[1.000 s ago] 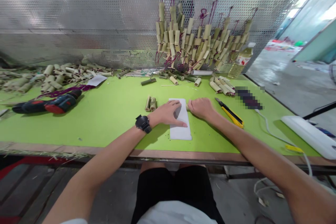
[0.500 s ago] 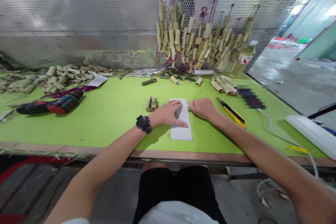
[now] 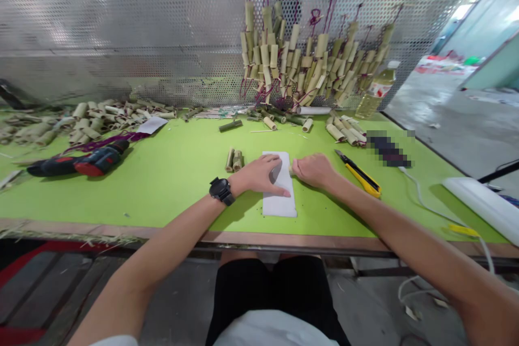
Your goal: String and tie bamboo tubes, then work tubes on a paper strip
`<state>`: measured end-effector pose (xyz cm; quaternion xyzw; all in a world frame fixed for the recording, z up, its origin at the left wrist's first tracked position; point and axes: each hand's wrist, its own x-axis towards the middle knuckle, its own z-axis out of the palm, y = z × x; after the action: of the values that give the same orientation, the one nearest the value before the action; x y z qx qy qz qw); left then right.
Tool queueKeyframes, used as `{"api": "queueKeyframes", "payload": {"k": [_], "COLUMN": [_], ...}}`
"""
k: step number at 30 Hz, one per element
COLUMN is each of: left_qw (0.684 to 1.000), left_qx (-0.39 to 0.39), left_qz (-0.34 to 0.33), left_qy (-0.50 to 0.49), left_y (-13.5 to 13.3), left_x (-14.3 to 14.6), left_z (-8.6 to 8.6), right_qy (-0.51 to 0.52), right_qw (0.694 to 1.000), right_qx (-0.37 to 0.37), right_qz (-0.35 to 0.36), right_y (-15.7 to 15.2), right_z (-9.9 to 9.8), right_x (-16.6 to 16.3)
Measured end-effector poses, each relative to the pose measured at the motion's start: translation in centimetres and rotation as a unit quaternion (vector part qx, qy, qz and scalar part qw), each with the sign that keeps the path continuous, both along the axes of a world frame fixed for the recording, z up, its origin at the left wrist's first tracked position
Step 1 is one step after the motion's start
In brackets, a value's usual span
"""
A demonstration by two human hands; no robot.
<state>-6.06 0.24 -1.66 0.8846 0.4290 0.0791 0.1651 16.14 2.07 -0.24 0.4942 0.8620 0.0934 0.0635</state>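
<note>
My left hand point(image 3: 261, 174), with a black watch at the wrist, lies on a white sheet of paper point(image 3: 279, 206). Its fingers are stretched out and the thumb is spread apart, pressing the sheet against the table. At the sheet's right edge my right hand point(image 3: 311, 169) is closed in a fist. A pale stub of a bamboo piece point(image 3: 291, 171) pokes out of its left side; the rest is hidden by the fingers. Two short bamboo tubes point(image 3: 234, 160) stand just beyond my left hand. Right of my right hand lies a yellow box cutter point(image 3: 360, 175).
A power drill point(image 3: 91, 162) and a heap of bamboo tubes point(image 3: 87, 121) lie at the left. Strung bamboo pieces point(image 3: 300, 59) hang on the perforated metal wall. An oil bottle point(image 3: 375, 92), a blurred phone-like object point(image 3: 388, 150) and a white cable point(image 3: 430, 205) are at the right.
My right hand has shifted very slightly left along the paper's edge, and less of the bamboo piece shows. My left hand and the paper stay in place.
</note>
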Motion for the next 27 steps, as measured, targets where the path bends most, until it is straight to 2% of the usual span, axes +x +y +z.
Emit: {"api": "queueKeyframes", "payload": {"k": [5, 11, 17, 23, 27], "left_qw": [1.0, 1.0, 1.0, 1.0, 1.0], "left_qx": [-0.013, -0.01, -0.006, 0.0, 0.003], "left_qz": [0.013, -0.005, 0.0, 0.001, -0.012], "left_qy": [0.007, 0.006, 0.009, 0.0, 0.001], "left_y": [0.0, 0.0, 0.2, 0.1, 0.1], "left_x": [0.1, 0.0, 0.1, 0.1, 0.0], "left_z": [0.2, 0.2, 0.1, 0.0, 0.1], "right_qy": [0.012, -0.006, 0.003, -0.001, 0.009], "right_qw": [1.0, 1.0, 0.999, 1.0, 0.999], "right_qx": [0.012, -0.006, 0.021, 0.0, 0.005], "right_qz": [-0.023, 0.014, -0.035, -0.008, -0.03], "right_y": [0.6, -0.3, 0.5, -0.9, -0.5], "right_z": [0.0, 0.0, 0.3, -0.1, -0.1], "right_x": [-0.4, 0.1, -0.6, -0.1, -0.1]}}
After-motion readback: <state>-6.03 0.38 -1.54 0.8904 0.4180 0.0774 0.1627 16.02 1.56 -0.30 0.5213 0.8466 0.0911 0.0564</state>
